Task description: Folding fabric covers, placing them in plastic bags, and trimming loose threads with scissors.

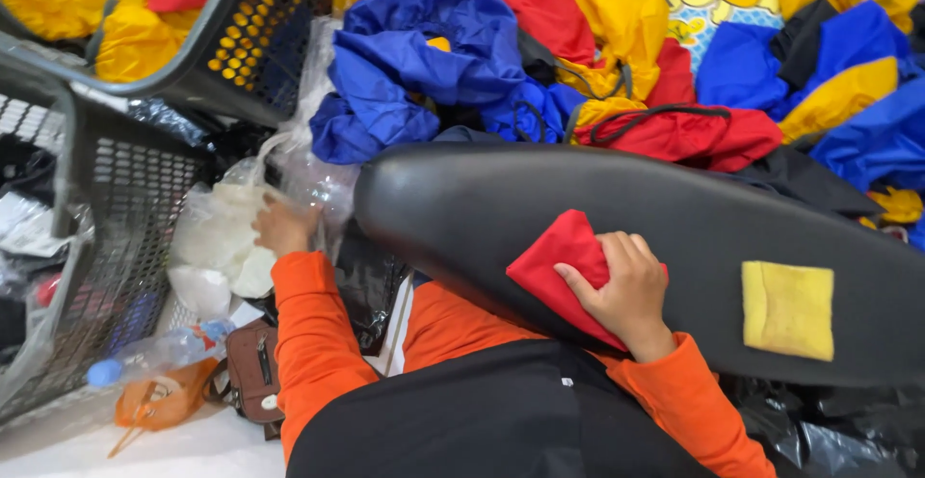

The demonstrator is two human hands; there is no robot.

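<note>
My right hand (626, 290) is pressing a folded red cloth (559, 266) flat on the black board (694, 237), grip curled over its 3 o'clock edge. My left hand (281, 227) is reaching into clear bags (231, 237) at 9 o'clock, grip hidden, can't tell. Yellow pad (788, 309) is lying at 3 o'clock, apart.

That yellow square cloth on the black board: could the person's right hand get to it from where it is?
Probably yes. The right hand rests on a folded red cloth on the same black board, and the yellow square cloth lies farther along it with only bare board between them. It would have to let go of the red cloth first.
</note>
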